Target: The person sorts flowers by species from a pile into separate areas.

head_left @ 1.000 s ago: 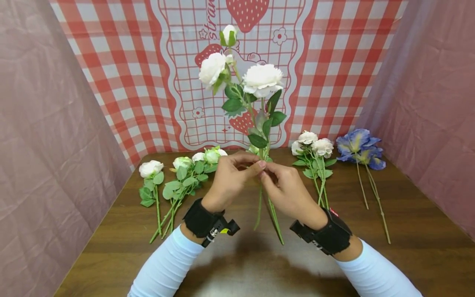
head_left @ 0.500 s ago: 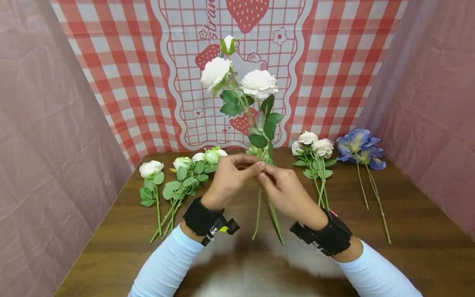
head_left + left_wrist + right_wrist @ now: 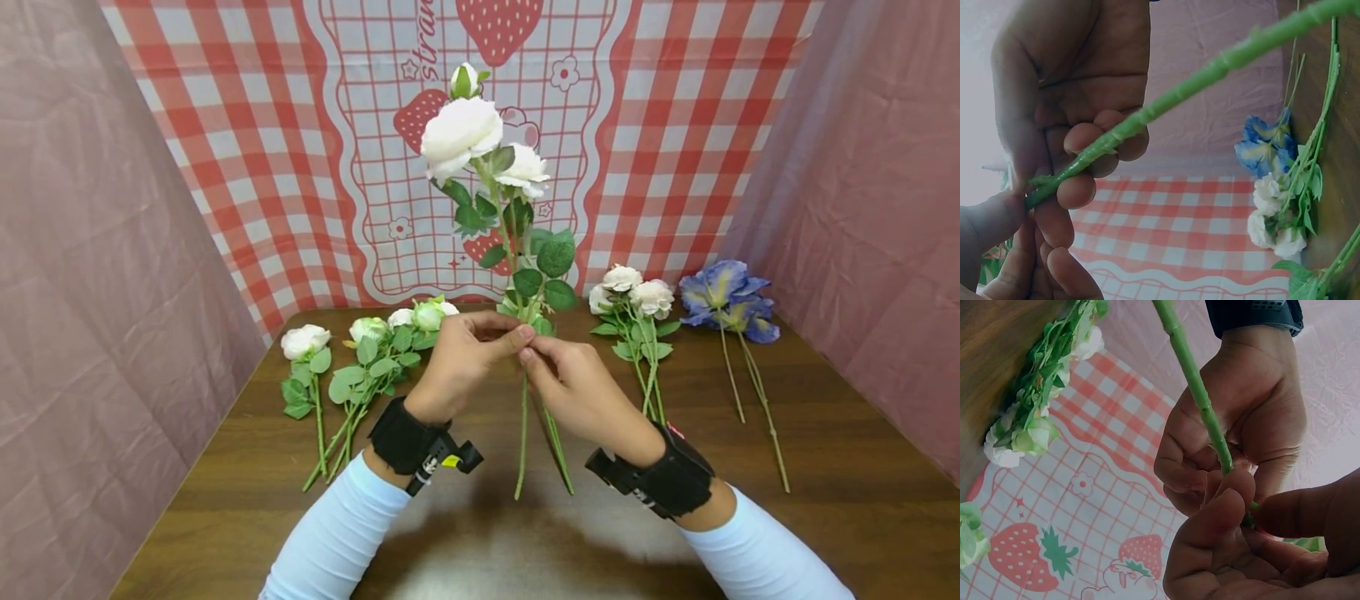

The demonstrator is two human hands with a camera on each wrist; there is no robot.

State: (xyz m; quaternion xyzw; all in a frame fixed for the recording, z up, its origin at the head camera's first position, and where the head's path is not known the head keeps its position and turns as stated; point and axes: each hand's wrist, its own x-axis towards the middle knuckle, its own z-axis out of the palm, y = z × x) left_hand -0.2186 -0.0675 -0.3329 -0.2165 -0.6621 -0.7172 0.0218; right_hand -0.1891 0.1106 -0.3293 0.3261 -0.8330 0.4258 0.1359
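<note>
A white artificial rose stem stands upright over the table, with two open blooms and a green-cupped bud above dark leaves. My left hand pinches this stem between thumb and fingers, just below the leaves. From the other side, my right hand pinches at the same spot, the fingertips of both hands meeting there. Up close in the left wrist view, the green stem runs out past the curled fingers. Another flower lies behind the hands, its green stem partly hidden by them.
On the wooden table, a white rose and a bunch of green-white roses lie left. White flowers and blue flowers lie right. A checked strawberry cloth hangs behind, with pink curtains at the sides.
The rose has turned between my fingers: the front bloom swings right and toward me, and the other bloom now sits partly behind it. The stem's lower end reaches further down. Both hands stay nearly in place.
</note>
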